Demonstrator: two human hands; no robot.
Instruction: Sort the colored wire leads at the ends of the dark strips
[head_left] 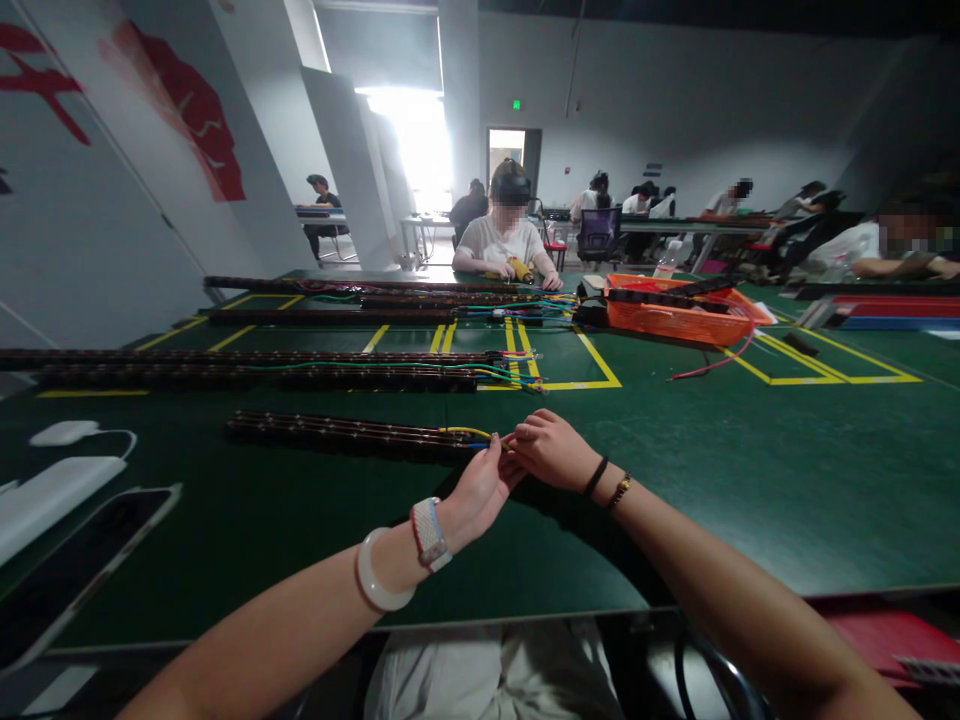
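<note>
A short bundle of long dark strips (337,430) lies on the green table, dotted with small light spots along its length. From its right end come a yellow wire (469,431) and a blue one. My left hand (480,490) is closed on these wires just past the bundle's end, thumb on top. Against its fingertips, my right hand (551,450) is closed in a pinch on the wire ends. The exact tips are hidden between the fingers.
Longer strip bundles (262,368) with coloured wires lie behind. An orange basket (675,320) holds dark pieces at back right. A phone (82,560) and white power strip (60,500) are at left. Across the table, a co-worker (502,235) handles a yellow tool (520,269).
</note>
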